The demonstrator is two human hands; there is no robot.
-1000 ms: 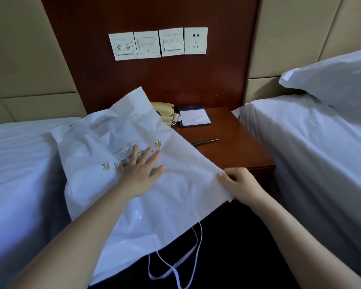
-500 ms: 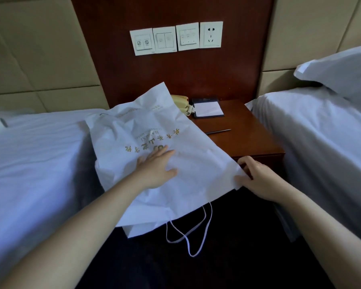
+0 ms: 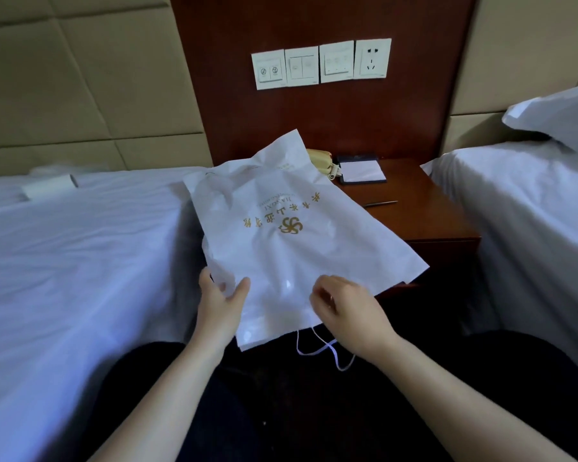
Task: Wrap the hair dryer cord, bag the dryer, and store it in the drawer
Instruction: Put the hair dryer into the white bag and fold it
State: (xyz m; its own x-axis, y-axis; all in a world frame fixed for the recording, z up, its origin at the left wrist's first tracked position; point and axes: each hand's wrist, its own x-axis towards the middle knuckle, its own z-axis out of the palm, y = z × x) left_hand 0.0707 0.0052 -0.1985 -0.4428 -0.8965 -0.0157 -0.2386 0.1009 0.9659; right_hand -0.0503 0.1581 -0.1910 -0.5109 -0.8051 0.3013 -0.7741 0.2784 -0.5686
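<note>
Left hand (image 3: pixel 222 303) and right hand (image 3: pixel 346 311), set apart, pinch the bag (image 3: pixel 297 241) at its near edge; bagging seems begun, and the mouth next needs spreading.

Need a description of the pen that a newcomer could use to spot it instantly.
Find the dark wood nightstand below the wall switches. On its top, nearer the camera than the notepad and just right of the white bag, lies the pen. It is the only thin dark stick there; the notepad is a flat rectangle, the telephone cream-coloured.
</note>
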